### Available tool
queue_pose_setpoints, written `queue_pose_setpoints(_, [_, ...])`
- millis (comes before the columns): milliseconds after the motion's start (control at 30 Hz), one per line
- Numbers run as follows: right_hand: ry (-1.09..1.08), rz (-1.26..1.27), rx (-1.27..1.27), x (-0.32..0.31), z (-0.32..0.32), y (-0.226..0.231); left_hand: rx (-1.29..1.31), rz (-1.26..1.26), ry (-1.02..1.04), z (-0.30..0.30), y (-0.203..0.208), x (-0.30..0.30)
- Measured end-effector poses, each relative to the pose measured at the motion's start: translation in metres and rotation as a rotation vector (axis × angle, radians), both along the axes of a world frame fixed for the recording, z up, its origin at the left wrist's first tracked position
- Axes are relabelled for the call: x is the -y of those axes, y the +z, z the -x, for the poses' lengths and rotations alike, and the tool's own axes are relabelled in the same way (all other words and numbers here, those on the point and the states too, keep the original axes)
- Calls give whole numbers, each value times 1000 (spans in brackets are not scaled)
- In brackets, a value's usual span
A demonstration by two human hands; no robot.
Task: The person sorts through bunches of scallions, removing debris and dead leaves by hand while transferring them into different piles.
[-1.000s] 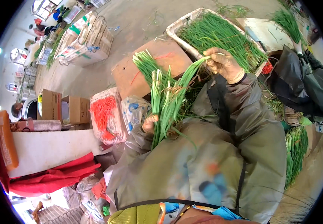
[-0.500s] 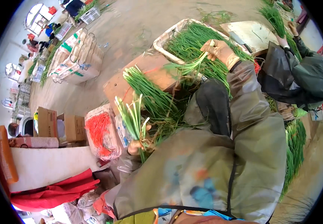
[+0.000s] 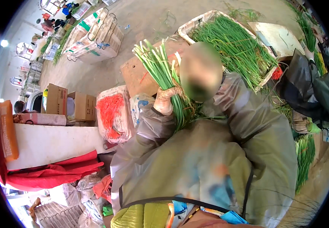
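Observation:
My left hand (image 3: 166,100) is wrapped around a thick bunch of spring onions (image 3: 157,70), held upright above my lap with the pale stem ends on top. Close beside the bunch, my right hand (image 3: 201,70) is smeared by a round blur, so its fingers and anything in them cannot be made out. Beneath the bunch, some loose greens lie on my lap. Just beyond my hands is a brown board (image 3: 136,74). A white crate (image 3: 189,35) heaped with long loose spring onions (image 3: 234,45) stands ahead to the right.
Red ties (image 3: 113,112) lie on a wrapped block at the left, near cardboard boxes (image 3: 82,106). White crates (image 3: 96,40) are stacked at the far left. A white board (image 3: 274,36) leans by the onion crate. A co-worker (image 3: 305,79) sits at the right, holding greens.
My left hand has risen and now holds a thicker bunch; the bunch that lay on the brown board is gone from there. My right hand has come back from the crate to the bunch.

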State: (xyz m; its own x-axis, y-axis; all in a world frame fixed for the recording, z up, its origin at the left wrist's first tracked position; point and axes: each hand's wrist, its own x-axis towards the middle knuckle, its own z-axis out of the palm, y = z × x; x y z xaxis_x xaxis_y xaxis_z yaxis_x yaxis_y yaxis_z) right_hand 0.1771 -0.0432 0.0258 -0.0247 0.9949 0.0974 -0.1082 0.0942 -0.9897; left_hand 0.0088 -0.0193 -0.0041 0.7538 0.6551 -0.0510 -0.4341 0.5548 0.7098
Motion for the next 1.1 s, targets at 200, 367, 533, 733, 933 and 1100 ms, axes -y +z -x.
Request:
queue_pose_setpoints(200, [168, 254, 328, 24, -3, 5, -63, -9, -52, 25, -20, -2])
queue_pose_setpoints(367, [-429, 95, 476, 17, -58, -14, -102, 7, 40, 34, -20, 7])
queue_pose_setpoints(533, [-402, -113, 969, 30, -20, -6, -141, 37, 80, 32, -22, 3])
queue_pose_setpoints(733, [13, 207, 102, 25, 13, -15, -171, -61, 159, 25, -15, 5])
queue_pose_setpoints(933, [41, -17, 104, 19, -10, -10, -85, -22, 159, 44, -23, -10])
queue_pose_setpoints(1100, [145, 61, 185, 15, 6, -14, -186, -189, 177, 26, -23, 0])
